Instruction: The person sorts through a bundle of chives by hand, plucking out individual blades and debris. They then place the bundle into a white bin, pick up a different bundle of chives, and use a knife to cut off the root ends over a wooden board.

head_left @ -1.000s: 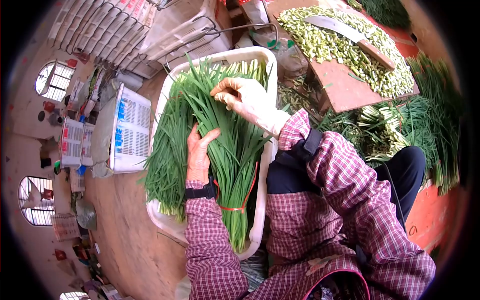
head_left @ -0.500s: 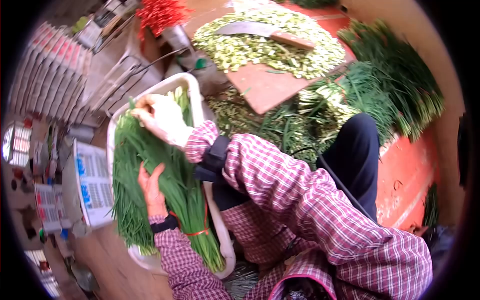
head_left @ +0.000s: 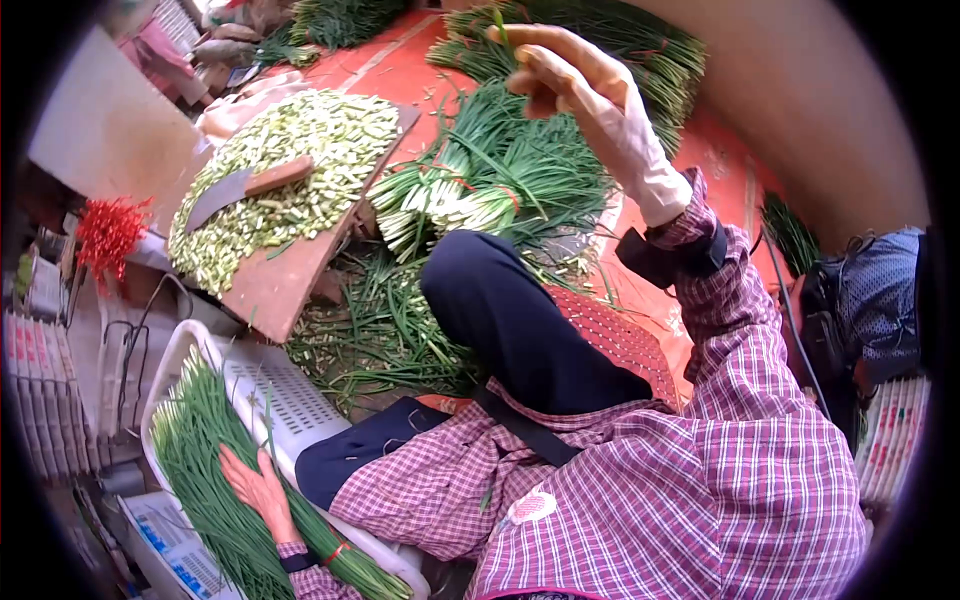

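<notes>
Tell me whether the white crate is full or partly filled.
Partly filled: chives lie along one side of the white crate, under the left hand; its perforated floor shows bare beside them.

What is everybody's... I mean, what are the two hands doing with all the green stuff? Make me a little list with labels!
left hand: flat and open on the chives
chives: lying lengthwise in a white tray
right hand: up high over the bundles, fingers curled; unclear whether it holds anything
bundles: tied chives on the red surface
board: heaped with chopped bits
cleaver: lying on the chopped bits
ties: red bunch left of the board
</notes>
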{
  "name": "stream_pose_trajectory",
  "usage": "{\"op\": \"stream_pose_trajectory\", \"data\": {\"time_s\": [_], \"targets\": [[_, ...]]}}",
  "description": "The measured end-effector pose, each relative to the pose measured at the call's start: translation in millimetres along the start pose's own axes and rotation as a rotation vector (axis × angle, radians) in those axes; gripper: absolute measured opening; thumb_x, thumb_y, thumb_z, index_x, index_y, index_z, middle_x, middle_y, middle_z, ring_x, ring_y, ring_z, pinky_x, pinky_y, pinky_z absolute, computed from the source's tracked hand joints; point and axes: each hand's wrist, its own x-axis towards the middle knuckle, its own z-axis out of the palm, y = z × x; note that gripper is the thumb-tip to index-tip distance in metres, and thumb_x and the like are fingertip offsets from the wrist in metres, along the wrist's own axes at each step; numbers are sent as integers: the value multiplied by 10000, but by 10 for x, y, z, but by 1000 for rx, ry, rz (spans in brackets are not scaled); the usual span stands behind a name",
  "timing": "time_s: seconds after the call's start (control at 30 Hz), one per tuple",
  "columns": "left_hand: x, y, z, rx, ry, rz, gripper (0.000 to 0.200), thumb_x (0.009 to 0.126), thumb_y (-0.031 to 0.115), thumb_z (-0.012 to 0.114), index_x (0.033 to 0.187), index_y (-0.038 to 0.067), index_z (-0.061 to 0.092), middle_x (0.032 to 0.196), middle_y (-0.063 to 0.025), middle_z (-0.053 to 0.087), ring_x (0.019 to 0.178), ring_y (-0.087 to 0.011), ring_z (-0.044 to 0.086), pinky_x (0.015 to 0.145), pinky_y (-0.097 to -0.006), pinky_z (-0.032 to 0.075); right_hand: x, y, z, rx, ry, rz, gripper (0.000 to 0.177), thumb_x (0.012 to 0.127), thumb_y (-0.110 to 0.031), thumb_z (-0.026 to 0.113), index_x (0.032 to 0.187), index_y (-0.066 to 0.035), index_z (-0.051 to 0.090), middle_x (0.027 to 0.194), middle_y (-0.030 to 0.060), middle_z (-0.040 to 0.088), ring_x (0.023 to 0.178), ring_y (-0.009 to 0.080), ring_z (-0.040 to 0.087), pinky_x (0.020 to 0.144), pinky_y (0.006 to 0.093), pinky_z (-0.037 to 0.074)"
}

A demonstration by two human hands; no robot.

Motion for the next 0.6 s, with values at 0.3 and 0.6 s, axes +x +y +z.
{"op": "stream_pose_trajectory", "data": {"time_s": [0.3, 0.6], "targets": [[675, 186, -88, -193, -196, -194, 707, 913, 292, 545, 1491, 4, 257, 1493, -223, 322, 1344, -355, 360, 1105, -410, 290, -2580, 1848, -1622, -159, 369, 890, 310, 931, -200, 555, 1166, -9, 619, 864, 14, 652, 641, 63, 553, 605, 218, 468], [948, 697, -76, -585, -298, -151, 725, 915, 267, 597, 1463, -70, 263, 1448, -246, 376, 1301, -325, 409, 1084, -356, 313, -2771, 2378, -1943, -713, 41, 871, 335, 864, -265, 639, 1129, -60, 651, 852, 122, 711, 808, 259, 681, 731, 364, 525]]}}
